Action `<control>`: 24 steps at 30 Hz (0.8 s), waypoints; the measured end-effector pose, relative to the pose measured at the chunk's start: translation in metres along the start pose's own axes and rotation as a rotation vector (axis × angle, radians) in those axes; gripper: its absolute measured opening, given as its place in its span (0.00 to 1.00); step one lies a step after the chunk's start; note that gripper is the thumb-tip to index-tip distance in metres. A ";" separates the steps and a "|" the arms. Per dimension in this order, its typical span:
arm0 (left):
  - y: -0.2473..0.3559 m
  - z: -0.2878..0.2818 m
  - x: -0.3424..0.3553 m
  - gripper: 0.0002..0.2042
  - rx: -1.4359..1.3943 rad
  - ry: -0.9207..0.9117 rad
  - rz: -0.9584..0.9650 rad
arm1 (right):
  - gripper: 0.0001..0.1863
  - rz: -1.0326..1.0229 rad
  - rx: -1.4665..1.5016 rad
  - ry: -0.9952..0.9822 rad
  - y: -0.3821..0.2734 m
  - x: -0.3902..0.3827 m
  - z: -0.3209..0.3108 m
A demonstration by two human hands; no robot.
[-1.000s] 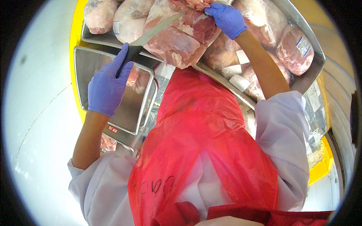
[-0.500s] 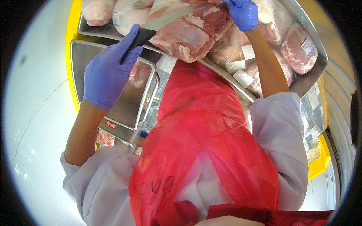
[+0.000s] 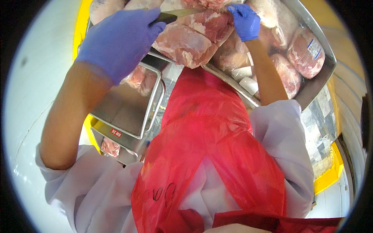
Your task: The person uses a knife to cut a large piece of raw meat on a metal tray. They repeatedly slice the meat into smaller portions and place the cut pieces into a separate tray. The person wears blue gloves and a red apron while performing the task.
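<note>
Left hand (image 3: 120, 42) has risen, fingers wrapped round the knife (image 3: 170, 17); right hand (image 3: 245, 23) pinches meat (image 3: 213, 22) with bent fingers.

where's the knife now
The knife is at the top centre of the head view, held in the left hand over raw meat, tip toward the right hand.

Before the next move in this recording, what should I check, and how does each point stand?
1. Blue-gloved left hand around the handle of the long, black-handled metal knife: ok.
2. Blue-gloved right hand out of the blade's line: not ok; the blade points toward its fingers.
3. Right fingers firmly gripping the large, reddish-pink raw meat piece: cannot tell.
4. Meat wholly within the grey metal tray: not ok; its near end appears to overlap the rim.
5. Both hands gloved: ok.
</note>
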State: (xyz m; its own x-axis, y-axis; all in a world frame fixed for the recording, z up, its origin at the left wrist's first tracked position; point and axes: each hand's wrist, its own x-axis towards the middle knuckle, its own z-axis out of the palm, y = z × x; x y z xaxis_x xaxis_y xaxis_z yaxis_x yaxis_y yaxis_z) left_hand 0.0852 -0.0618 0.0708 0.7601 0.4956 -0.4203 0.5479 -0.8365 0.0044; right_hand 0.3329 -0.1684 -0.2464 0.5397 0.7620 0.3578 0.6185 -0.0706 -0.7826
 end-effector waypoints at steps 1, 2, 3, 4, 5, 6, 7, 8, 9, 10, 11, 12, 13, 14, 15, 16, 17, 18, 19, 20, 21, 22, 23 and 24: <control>-0.003 0.001 0.008 0.17 -0.005 0.010 0.074 | 0.10 0.017 0.055 0.059 0.000 -0.006 0.008; -0.003 0.002 0.014 0.17 0.017 -0.002 0.066 | 0.10 0.034 0.112 0.118 0.001 -0.008 0.013; -0.001 0.005 0.022 0.18 0.040 -0.020 0.060 | 0.09 0.042 0.089 0.128 -0.002 -0.008 0.015; 0.002 0.008 0.025 0.18 0.063 -0.039 0.054 | 0.09 0.050 0.066 0.138 -0.006 -0.009 0.016; 0.008 0.009 0.022 0.19 0.106 -0.036 0.001 | 0.09 0.057 0.045 0.149 -0.009 -0.008 0.018; 0.016 0.015 0.019 0.20 0.141 -0.040 -0.030 | 0.09 0.067 -0.009 0.125 -0.008 -0.010 0.014; 0.023 0.020 0.012 0.20 0.182 -0.039 -0.075 | 0.08 0.064 -0.049 0.101 -0.008 -0.005 0.010; 0.026 0.031 0.007 0.21 0.112 -0.034 -0.117 | 0.08 0.063 -0.091 0.078 -0.007 -0.002 0.007; 0.029 0.045 -0.004 0.22 0.049 -0.023 -0.177 | 0.08 0.034 -0.046 0.073 -0.007 -0.002 0.009; 0.031 0.059 -0.015 0.23 -0.022 -0.010 -0.238 | 0.08 0.003 -0.005 0.061 -0.006 -0.003 0.011; 0.031 0.075 -0.021 0.26 -0.093 0.025 -0.256 | 0.08 -0.021 0.018 0.049 -0.003 -0.004 0.010; 0.035 0.085 -0.024 0.26 -0.121 0.028 -0.281 | 0.08 -0.021 0.010 0.066 -0.002 -0.007 0.008; 0.039 0.093 -0.025 0.27 -0.148 0.031 -0.306 | 0.07 -0.021 0.002 0.084 -0.001 -0.007 0.005; 0.043 0.102 -0.026 0.28 -0.174 0.034 -0.329 | 0.07 -0.020 -0.007 0.102 0.000 -0.007 0.002; 0.041 0.115 -0.027 0.30 -0.195 0.066 -0.311 | 0.07 0.064 0.035 0.175 0.002 -0.006 -0.004; 0.044 0.120 -0.028 0.30 -0.198 0.049 -0.331 | 0.06 0.146 0.085 0.252 0.004 0.000 -0.015; 0.049 0.123 -0.028 0.31 -0.200 0.032 -0.349 | 0.06 0.161 0.103 0.235 0.008 0.007 -0.033; 0.049 0.125 -0.023 0.31 -0.205 0.020 -0.330 | 0.05 0.182 0.094 0.241 0.005 0.013 -0.059; 0.050 0.129 -0.025 0.32 -0.274 0.009 -0.349 | 0.05 0.182 0.171 0.192 -0.004 0.016 -0.068; 0.047 0.130 -0.026 0.32 -0.285 0.001 -0.366 | 0.05 0.183 0.247 0.144 -0.013 0.017 -0.078; 0.043 0.133 -0.029 0.32 -0.307 -0.012 -0.377 | 0.05 0.186 0.310 0.088 -0.020 0.014 -0.088; 0.041 0.131 -0.029 0.32 -0.320 -0.023 -0.378 | 0.06 0.262 0.361 0.058 -0.027 0.009 -0.097; 0.043 0.125 -0.032 0.31 -0.316 -0.021 -0.397 | 0.06 0.338 0.414 0.026 -0.035 0.003 -0.103; 0.042 0.117 -0.034 0.30 -0.292 -0.006 -0.390 | 0.07 0.411 0.461 0.010 -0.038 0.000 -0.110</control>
State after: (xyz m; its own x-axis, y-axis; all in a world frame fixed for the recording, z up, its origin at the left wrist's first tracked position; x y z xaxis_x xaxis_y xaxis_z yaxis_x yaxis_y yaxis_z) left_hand 0.0413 -0.1417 -0.0211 0.4767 0.7572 -0.4466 0.8674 -0.4876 0.0992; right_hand 0.3720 -0.2365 -0.1610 0.6883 0.7252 -0.0168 0.0497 -0.0703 -0.9963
